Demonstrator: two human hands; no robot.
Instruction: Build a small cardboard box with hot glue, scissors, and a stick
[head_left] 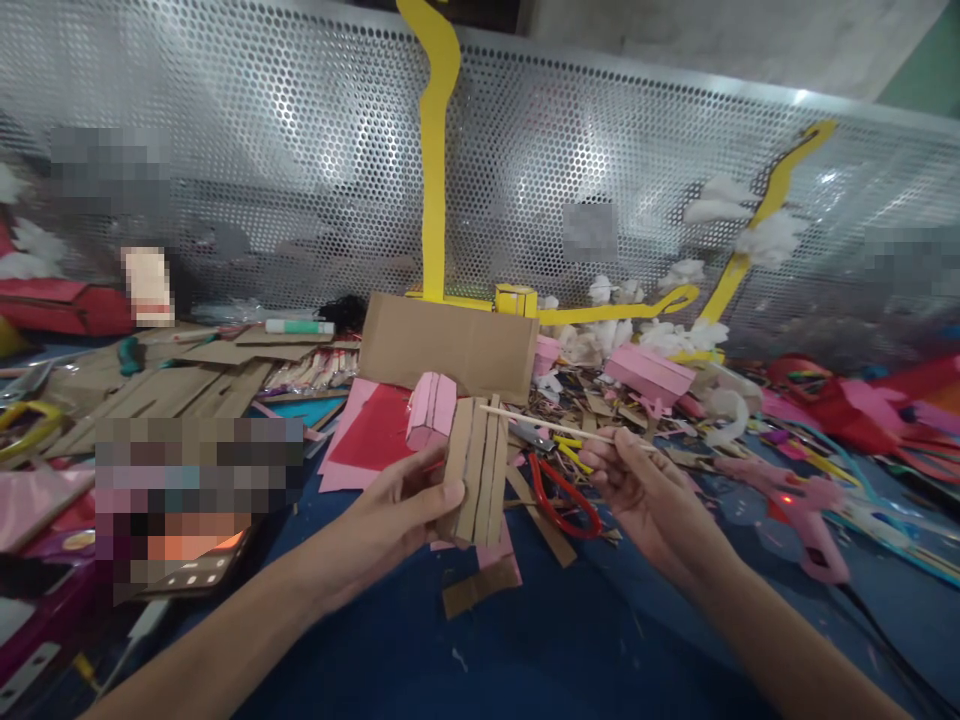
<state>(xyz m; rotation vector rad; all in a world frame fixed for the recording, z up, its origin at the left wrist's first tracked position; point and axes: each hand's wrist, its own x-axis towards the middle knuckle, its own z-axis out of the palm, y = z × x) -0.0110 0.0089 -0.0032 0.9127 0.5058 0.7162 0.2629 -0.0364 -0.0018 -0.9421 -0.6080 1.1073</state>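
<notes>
Nearest: blue bench [360, 650], small cardboard scrap [480, 588] at lower centre. Centre of frame: left hand [411, 502] grips a folded cardboard piece [474, 470], thumb on its front, other fingers mostly hidden. Right of centre: right hand [641, 482] pinches a thin wooden stick [547, 424] between thumb and fingers; tip overlaps the piece's upper edge, contact unclear. Red-handled scissors [571, 508] lie between the hands; pink glue gun [796, 500], red light lit, at right.

Farther: pink folded block [433, 408], cardboard panel [450, 345], yellow strip [434, 190] rising before the perforated metal screen [300, 110].

Progress (judged): piece already folded to shape; dark lines between its strips look like unclosed seams. Any covering remains undone.
</notes>
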